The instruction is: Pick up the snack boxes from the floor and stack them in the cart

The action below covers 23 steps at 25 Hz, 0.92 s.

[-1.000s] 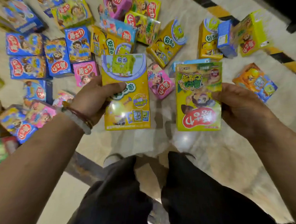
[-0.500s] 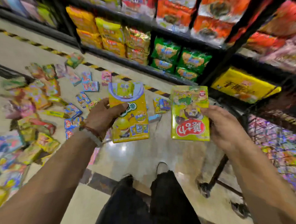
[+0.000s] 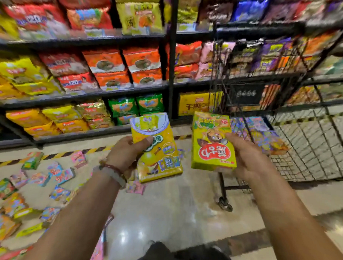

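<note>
Turning from floor pile to black wire cart (image 3: 310,146), now w/in reach. Left hand (image 3: 125,155) gripping yellow cartoon carton (image 3: 158,148), right hand (image 3: 245,157) gripping yellow-green red-logo carton (image 3: 211,143). Next: stacking, prob.

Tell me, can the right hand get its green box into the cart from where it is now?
Probably yes. The right hand holds the green box right beside the cart, whose wire basket is open on top with free space beside the boxes already inside. Nothing stands between them.

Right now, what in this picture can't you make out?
- Head view, shelf packets: motion blur smears the print.
- Cart: right edge cuts it off; the wire mesh and blur obscure its contents.
- Right hand: fingers hidden behind green box.
- Floor boxes: small, blurred.
</note>
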Each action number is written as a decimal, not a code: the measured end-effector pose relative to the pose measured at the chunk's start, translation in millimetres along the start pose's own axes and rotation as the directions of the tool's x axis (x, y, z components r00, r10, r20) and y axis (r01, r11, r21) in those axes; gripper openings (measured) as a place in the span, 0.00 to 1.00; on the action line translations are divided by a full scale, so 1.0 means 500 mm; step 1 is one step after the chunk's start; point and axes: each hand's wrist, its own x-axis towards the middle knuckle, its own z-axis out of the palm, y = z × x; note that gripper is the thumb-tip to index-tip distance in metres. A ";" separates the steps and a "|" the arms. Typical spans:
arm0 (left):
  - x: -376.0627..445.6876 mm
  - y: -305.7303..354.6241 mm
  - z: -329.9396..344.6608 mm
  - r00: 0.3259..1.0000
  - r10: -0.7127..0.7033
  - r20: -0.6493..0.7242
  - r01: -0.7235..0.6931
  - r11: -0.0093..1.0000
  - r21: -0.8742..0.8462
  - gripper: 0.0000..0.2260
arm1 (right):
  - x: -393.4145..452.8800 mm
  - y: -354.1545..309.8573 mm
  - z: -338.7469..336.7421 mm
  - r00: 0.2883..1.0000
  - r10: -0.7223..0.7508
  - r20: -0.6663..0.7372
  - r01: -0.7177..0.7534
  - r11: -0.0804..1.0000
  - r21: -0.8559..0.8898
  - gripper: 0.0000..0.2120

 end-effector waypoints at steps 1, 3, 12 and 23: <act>-0.001 0.002 0.042 0.999 0.004 0.035 -0.005 1.000 0.017 0.09 | -0.011 -0.013 -0.040 0.999 -0.021 -0.031 0.022 1.000 0.013 0.06; -0.002 -0.006 0.129 0.996 0.030 0.085 -0.033 0.999 0.033 0.09 | -0.030 -0.036 -0.122 0.995 -0.055 -0.082 0.058 0.998 0.039 0.06; -0.032 -0.142 0.514 0.986 -0.111 0.128 0.108 0.994 0.037 0.25 | -0.077 -0.122 -0.510 0.970 -0.098 -0.221 0.101 0.995 0.005 0.07; 0.092 -0.169 0.647 0.990 -0.113 0.083 0.104 0.989 0.103 0.02 | 0.070 -0.184 -0.626 0.973 -0.039 -0.226 0.034 0.999 -0.023 0.08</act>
